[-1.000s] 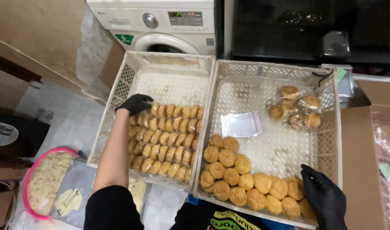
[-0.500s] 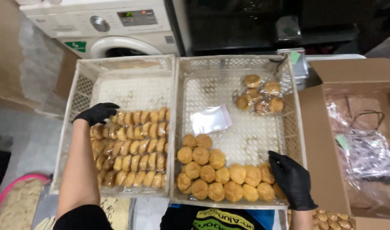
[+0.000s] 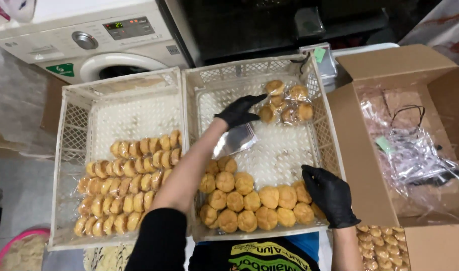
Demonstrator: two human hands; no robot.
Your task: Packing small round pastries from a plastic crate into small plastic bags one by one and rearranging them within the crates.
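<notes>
Bag point(image 3: 285, 102) at the right crate's point(image 3: 325, 131) far edge: our left hand point(image 3: 238, 111) touches it, fingers open, nothing gripped. Right hand point(image 3: 333, 194) rests open on buns point(image 3: 249, 200). We'd pinch plastic, not squeeze.

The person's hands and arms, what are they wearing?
Both the left hand and the right hand wear thin, snug black disposable gloves that end at the wrist, with no markings visible. The left arm has a black sleeve pushed up to about the elbow. The right forearm is bare where it shows.
</notes>
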